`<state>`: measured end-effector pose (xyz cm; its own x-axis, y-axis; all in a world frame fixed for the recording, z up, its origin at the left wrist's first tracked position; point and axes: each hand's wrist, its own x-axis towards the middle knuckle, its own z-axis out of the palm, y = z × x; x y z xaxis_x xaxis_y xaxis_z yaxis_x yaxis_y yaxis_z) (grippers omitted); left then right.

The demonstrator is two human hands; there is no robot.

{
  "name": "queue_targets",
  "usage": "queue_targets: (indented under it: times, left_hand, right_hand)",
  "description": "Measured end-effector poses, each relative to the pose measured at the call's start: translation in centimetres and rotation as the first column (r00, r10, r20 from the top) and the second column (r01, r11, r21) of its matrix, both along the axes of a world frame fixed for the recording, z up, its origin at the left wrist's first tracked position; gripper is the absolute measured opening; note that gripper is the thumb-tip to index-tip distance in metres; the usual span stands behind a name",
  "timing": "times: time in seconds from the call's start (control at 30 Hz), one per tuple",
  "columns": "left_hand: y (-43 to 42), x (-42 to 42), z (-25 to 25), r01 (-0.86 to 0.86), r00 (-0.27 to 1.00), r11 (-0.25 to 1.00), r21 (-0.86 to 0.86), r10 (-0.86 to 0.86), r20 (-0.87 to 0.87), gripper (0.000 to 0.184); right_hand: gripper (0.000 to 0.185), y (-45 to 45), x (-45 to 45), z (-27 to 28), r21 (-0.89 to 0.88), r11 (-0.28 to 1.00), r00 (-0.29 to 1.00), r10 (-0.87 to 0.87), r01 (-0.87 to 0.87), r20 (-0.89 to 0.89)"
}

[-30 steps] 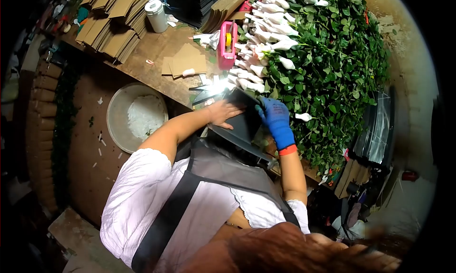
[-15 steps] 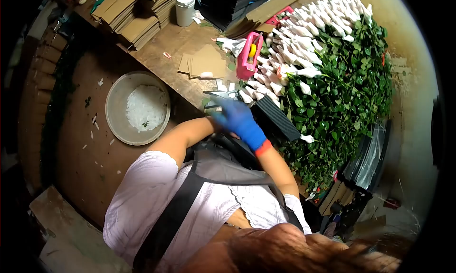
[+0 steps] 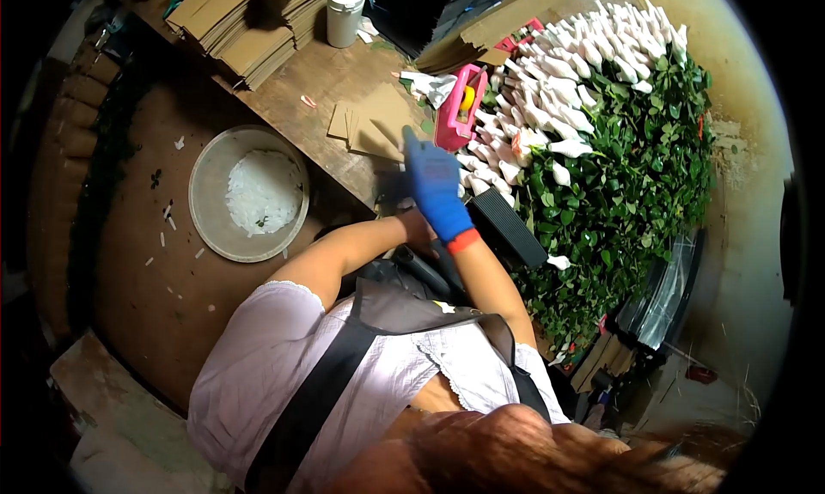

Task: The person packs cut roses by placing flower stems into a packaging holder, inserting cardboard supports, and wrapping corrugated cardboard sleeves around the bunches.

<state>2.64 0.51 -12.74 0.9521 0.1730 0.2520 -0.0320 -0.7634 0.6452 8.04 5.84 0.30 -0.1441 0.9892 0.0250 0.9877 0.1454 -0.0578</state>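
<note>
My right hand [image 3: 436,172], in a blue glove with a red cuff, is over the workbench edge. One gloved finger or thumb stretches toward the cardboard sheets [image 3: 375,116], and I see nothing in its grasp. Under the gloved wrist lies my bare left hand [image 3: 418,228], largely covered, its fingers hidden. A pink tape dispenser [image 3: 455,116] with a yellow roll stands just beyond the glove. Right of the glove is a black ridged block [image 3: 509,228]. Past it lies a large pile of leafy flower stems [image 3: 614,185], their heads in white sleeves [image 3: 554,99].
A round bucket [image 3: 199,206] holding white scraps stands on the floor at left, with litter around it. Stacked cardboard [image 3: 232,30] and a white lidded container [image 3: 345,15] are at the back of the workbench [image 3: 305,69]. Black folded material [image 3: 430,9] lies behind.
My right hand has moved slightly up and away from my body, and a finger now points out. My left hand has drawn back beneath the gloved wrist. The view has shifted slightly.
</note>
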Motion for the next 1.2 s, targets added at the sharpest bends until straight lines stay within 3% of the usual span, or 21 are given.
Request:
queue_targets:
  times: [0.03,0.13,0.17,0.2,0.27,0.3,0.33,0.4,0.43,0.5,0.6,0.67,0.7,0.8,0.83,0.87,0.93,1.0,1.2]
  left_hand:
    - [-0.5,0.9,-2.7,0.021,0.978,0.999,-0.038,-0.012,0.210,0.082]
    - [-0.9,1.2,-3.9,0.052,0.994,0.958,0.281,-0.022,-0.110,0.077]
    - [-0.7,1.7,-5.0,0.097,0.987,0.995,0.022,-0.099,0.127,0.066]
    - [0.3,0.5,-1.5,0.126,0.969,0.981,-0.148,-0.153,-0.194,0.058]
    - [0.4,1.1,0.1,0.263,0.917,0.954,0.143,-0.201,-0.346,0.051]
    - [-0.1,1.1,-2.0,0.174,0.981,0.976,0.133,-0.160,-0.112,0.047]
    - [-0.7,1.2,-4.1,0.092,0.986,0.988,0.122,-0.107,0.127,0.044]
    - [-0.2,0.5,-2.5,0.089,0.995,0.892,0.443,-0.102,0.005,0.047]
    - [0.5,0.3,-0.2,0.199,0.969,0.914,0.354,-0.128,-0.213,0.052]
    - [1.4,0.3,4.6,0.340,0.775,0.934,0.113,-0.210,-0.596,0.062]
    - [3.1,-3.5,1.8,0.173,0.954,0.878,0.447,-0.037,-0.296,0.059]
    - [4.8,-5.2,3.2,0.086,0.996,0.933,0.348,-0.088,-0.010,0.056]
    - [4.8,-5.3,3.7,0.038,0.999,0.936,0.350,-0.048,0.019,0.044]
    - [3.7,-3.1,4.6,0.115,0.988,0.975,0.192,-0.092,-0.121,0.035]
    - [3.1,-2.2,4.7,0.141,0.985,0.950,0.280,-0.163,0.055,0.027]
    - [2.3,-1.4,4.9,0.225,0.973,0.935,0.273,-0.200,-0.116,0.022]
    - [0.9,-0.8,3.0,0.170,0.985,0.951,0.260,-0.155,-0.079,0.008]
    - [1.1,-0.3,3.4,0.175,0.982,0.962,0.209,-0.156,-0.105,0.007]
    - [0.6,-0.7,5.8,0.204,0.972,0.976,0.074,-0.192,-0.138,0.022]
  right_hand:
    - [0.045,-1.4,0.6,3.5,0.064,0.997,0.991,0.043,-0.036,-0.125]
    - [0.043,-8.0,3.8,6.8,0.132,0.991,0.922,0.084,-0.036,-0.379]
    - [0.032,-10.5,4.9,5.4,0.066,0.997,0.784,0.005,0.046,-0.621]
    - [0.029,-12.8,6.0,3.6,-0.090,0.989,0.741,-0.145,0.115,-0.656]
    - [0.025,-17.0,8.4,0.6,-0.393,0.896,0.615,-0.431,0.206,-0.660]
    - [0.024,-17.8,9.7,-0.1,-0.585,0.777,0.594,-0.589,0.232,-0.547]
    - [0.021,-18.8,11.2,-2.2,-0.729,0.671,0.353,-0.721,0.136,-0.597]
    - [0.023,-19.5,12.2,-4.6,-0.808,0.586,0.198,-0.801,0.064,-0.565]
    - [0.025,-19.3,12.4,-5.5,-0.821,0.568,0.209,-0.810,0.048,-0.548]
    - [0.029,-19.0,12.7,-7.1,-0.849,0.527,0.231,-0.829,0.022,-0.509]
    - [0.032,-18.4,12.4,-8.8,-0.824,0.561,0.364,-0.786,0.082,-0.499]
    - [0.033,-18.7,11.9,-9.6,-0.806,0.579,0.359,-0.784,0.128,-0.506]
    - [0.033,-18.9,11.9,-10.2,-0.793,0.594,0.359,-0.775,0.132,-0.520]
    - [0.034,-18.8,11.5,-9.2,-0.788,0.597,0.371,-0.773,0.152,-0.514]
    - [0.035,-18.7,11.3,-8.5,-0.791,0.589,0.370,-0.780,0.166,-0.504]
    - [0.040,-18.7,11.4,-8.2,-0.583,0.775,0.698,-0.558,0.245,-0.449]
    - [0.043,-18.3,11.6,-7.9,-0.615,0.738,0.761,-0.560,0.277,-0.329]
    - [0.041,-18.7,11.6,-6.4,-0.576,0.776,0.848,-0.467,0.256,-0.252]
    - [0.043,-24.7,18.7,11.9,-0.525,0.833,0.663,-0.494,0.175,-0.563]
